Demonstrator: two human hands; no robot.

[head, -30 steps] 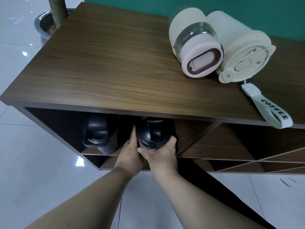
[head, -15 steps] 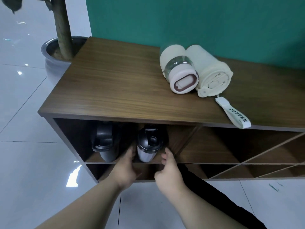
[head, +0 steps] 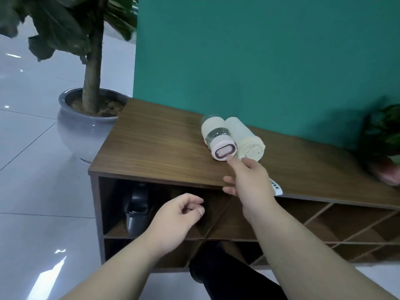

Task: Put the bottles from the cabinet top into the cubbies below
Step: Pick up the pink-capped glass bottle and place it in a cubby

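Two cream bottles lie side by side on the wooden cabinet top (head: pixel 155 148): one with a clear band and pink-rimmed lid (head: pixel 217 138), and a plain cream one (head: pixel 245 139) whose white strap (head: pixel 276 188) hangs over the front edge. My right hand (head: pixel 249 180) reaches up over that edge, fingers apart, fingertips just short of the pink lid. My left hand (head: pixel 179 215) hovers loosely curled and empty before the upper cubbies. A black bottle (head: pixel 136 211) lies in the leftmost cubby. The second black bottle is hidden behind my left hand.
A large potted plant in a grey pot (head: pixel 86 128) stands on the floor at the cabinet's left end. A small green plant (head: pixel 383 144) sits on the cabinet top at far right. Diagonal cubbies (head: pixel 337 226) stretch to the right. Teal wall behind.
Both hands let go of the black bottle in the cubby and drew back. My right hand rose to the cabinet top toward the pink-lidded bottle. The view pulled back and up.
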